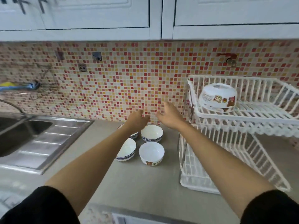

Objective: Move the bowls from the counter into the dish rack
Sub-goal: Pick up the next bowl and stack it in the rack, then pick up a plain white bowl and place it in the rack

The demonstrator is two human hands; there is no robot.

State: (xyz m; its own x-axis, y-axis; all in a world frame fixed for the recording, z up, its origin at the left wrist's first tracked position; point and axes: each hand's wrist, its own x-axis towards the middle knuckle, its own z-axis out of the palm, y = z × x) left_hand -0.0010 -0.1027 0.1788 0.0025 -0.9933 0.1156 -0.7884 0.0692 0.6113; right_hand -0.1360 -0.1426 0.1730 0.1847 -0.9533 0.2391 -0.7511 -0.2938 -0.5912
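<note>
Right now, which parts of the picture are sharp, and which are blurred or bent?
In the head view, the bowls on the counter, such as the cartoon-print bowl, are fairly sharp; the left hand, the right hand and the upper cabinet doors are smeared; the wide lens bends the dish rack and the sink at the edges.

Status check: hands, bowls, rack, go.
Left hand and right hand open, empty, above the bowls. Four bowls on counter, one bowl upside down in rack. Path clear.
</note>
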